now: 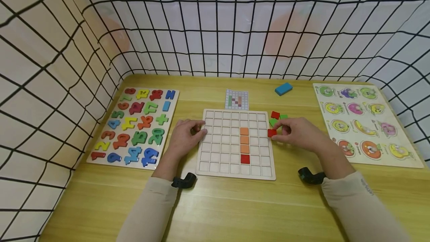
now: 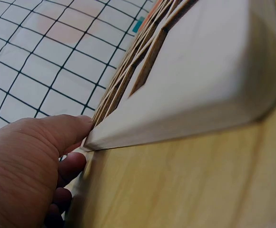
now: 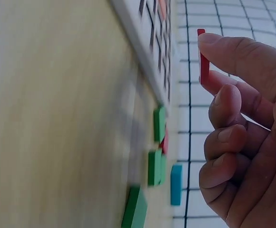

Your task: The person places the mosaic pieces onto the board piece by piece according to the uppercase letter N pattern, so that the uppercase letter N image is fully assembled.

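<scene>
A pale wooden grid board (image 1: pixel 220 174) lies in the middle of the table. In one of its columns several orange tiles (image 1: pixel 244 140) stand in a row, with a red tile (image 1: pixel 245 159) nearest me. My left hand (image 1: pixel 184 136) touches the board's left edge with thumb and index finger, the other fingers bent beneath. Another red tile (image 3: pixel 204 66) is pinched on edge between the thumb and index finger of my right hand (image 1: pixel 299 133), raised by the board's right edge. Past those fingers lie a loose red tile (image 1: pixel 275 115) and green tiles (image 3: pixel 154 167).
Behind the board lies a small printed pattern card (image 1: pixel 237 99), with a blue block (image 1: pixel 283 89) farther right. A number puzzle (image 1: pixel 134 126) is at left and a fruit puzzle (image 1: pixel 366 122) at right. Black netting (image 1: pixel 215 31) encloses the table.
</scene>
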`<state>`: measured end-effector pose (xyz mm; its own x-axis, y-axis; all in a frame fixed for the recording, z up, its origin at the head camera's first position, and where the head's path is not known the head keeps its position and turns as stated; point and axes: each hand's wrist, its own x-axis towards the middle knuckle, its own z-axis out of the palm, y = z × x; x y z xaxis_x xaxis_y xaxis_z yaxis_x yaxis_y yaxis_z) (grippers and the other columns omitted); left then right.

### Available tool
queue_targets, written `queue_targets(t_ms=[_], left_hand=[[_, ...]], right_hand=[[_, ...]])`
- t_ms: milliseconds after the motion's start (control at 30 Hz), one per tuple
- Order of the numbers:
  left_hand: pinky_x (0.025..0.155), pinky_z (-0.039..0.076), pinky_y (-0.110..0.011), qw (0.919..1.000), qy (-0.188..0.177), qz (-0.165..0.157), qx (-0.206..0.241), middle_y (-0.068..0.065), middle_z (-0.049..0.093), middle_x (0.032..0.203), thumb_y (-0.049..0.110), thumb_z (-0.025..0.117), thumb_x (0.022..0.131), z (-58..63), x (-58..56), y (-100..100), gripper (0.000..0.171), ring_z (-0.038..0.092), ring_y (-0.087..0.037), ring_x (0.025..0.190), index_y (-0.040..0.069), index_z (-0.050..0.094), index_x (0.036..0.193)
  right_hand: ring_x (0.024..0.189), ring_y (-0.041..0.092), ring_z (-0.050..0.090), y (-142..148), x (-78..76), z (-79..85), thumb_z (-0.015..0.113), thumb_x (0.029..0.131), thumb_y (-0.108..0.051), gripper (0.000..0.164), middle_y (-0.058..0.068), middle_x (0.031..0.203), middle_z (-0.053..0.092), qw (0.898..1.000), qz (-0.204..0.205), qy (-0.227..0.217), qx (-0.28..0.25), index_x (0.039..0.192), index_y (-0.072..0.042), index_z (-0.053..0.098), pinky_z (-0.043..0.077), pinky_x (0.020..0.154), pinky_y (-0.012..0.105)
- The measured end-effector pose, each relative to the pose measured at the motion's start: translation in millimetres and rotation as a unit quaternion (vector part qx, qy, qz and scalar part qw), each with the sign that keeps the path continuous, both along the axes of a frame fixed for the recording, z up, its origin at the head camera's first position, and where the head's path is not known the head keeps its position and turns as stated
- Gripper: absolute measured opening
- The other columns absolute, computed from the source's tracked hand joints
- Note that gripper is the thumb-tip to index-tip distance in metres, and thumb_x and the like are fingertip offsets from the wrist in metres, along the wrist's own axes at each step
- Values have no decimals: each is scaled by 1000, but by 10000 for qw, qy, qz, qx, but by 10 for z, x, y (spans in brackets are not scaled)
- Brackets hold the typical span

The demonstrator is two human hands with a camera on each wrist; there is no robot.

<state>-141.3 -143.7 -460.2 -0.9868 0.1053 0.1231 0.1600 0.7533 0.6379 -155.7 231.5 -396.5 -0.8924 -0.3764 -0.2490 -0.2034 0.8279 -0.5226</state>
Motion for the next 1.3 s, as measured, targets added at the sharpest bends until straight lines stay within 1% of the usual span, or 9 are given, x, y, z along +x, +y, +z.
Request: queue_targets(t_ms=[133,233,367,500,733,933,1200,1300], left_hand=[[81,39,-34,10000,-7,-1,-6,-4,68,93,30,73,94,6,-2,3,33,52,-23,91,15,74,124],[82,39,-34,10000,-30,-6,-1,-4,68,93,30,73,94,4,-7,6,33,52,-23,91,15,74,124],[82,39,-34,10000,-30,-13,10,-4,68,93,30,73,94,5,-10,12,33,52,-23,92,15,74,124],[82,39,-34,10000,-52,-5,26,-5,68,94,30,73,94,11,-9,21,33,52,-23,91,15,74,124],[83,39,-35,9999,-117,24,49,-5,67,94,30,73,94,33,-4,39,33,52,-23,92,15,74,124],[83,39,-35,9999,-123,32,62,-5,67,94,31,73,94,41,0,32,34,52,-23,92,15,74,124],[82,39,-34,9999,-153,34,67,-5,67,94,31,73,94,33,3,14,34,51,-23,92,15,73,124],[82,39,-35,9998,-150,48,76,-5,67,94,31,73,94,35,8,11,34,51,-23,91,15,74,124]], right_hand=[[65,17,47,-146,71,34,81,87,-33,29,0,75,53,9999,51,-51,-75,108,-15,71,33,55,26],[65,17,48,-259,112,32,81,87,-32,27,-1,74,53,9998,124,-130,-111,107,-17,71,34,56,25],[65,16,48,-399,158,10,81,88,-31,25,-2,72,52,9990,344,-168,-243,106,-18,71,34,57,26],[65,15,47,-529,190,-12,81,87,-31,23,-3,71,52,9982,482,-78,-339,105,-19,71,34,58,26],[64,13,48,-736,239,-18,82,86,-36,23,-7,68,53,9979,549,184,-297,100,-22,70,33,56,25],[67,12,50,-900,254,-61,81,86,-39,25,-6,69,53,9975,615,157,-316,99,-22,69,36,60,26],[69,12,51,-1032,239,-149,81,87,-35,23,-5,69,54,9973,591,-46,-437,98,-18,70,41,67,29],[69,13,52,-1053,236,-172,81,87,-33,22,-5,70,55,9972,576,-137,-450,98,-18,70,42,67,30]])
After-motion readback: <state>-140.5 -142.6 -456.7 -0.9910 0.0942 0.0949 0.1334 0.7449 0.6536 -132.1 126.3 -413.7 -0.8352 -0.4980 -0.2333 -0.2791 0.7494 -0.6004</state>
